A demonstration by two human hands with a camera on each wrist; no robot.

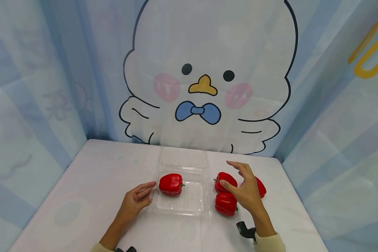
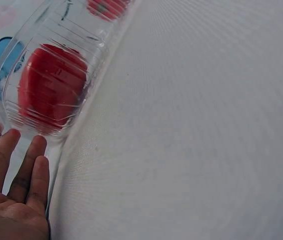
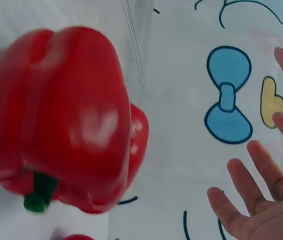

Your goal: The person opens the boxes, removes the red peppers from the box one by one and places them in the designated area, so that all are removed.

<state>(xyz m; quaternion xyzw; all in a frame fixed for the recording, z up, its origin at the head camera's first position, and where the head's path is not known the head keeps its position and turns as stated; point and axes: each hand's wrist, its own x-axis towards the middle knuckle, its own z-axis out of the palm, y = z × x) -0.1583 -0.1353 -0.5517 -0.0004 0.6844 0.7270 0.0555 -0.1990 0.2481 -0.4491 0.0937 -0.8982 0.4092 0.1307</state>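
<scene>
A red bell pepper [image 1: 170,184] with a green stem lies in the left half of a clear plastic clamshell container [image 1: 195,200], whose lid [image 1: 183,158] is folded back. Beside the container's left edge is my left hand [image 1: 138,198]; its fingers [image 2: 37,155] extend toward the clear wall in the left wrist view, and whether they touch it is hard to tell. My right hand [image 1: 248,191] hovers over three more red peppers, thumb and fingers spread, holding nothing. One pepper [image 1: 225,177] sits behind another [image 1: 225,204]; the third [image 1: 260,187] is partly hidden by the hand.
Everything rests on a white-covered table [image 1: 91,168]. A printed curtain [image 1: 204,42] with a cartoon bird hangs behind, with more curtain on both sides. A black wrist mount [image 1: 246,231] sits at my right wrist.
</scene>
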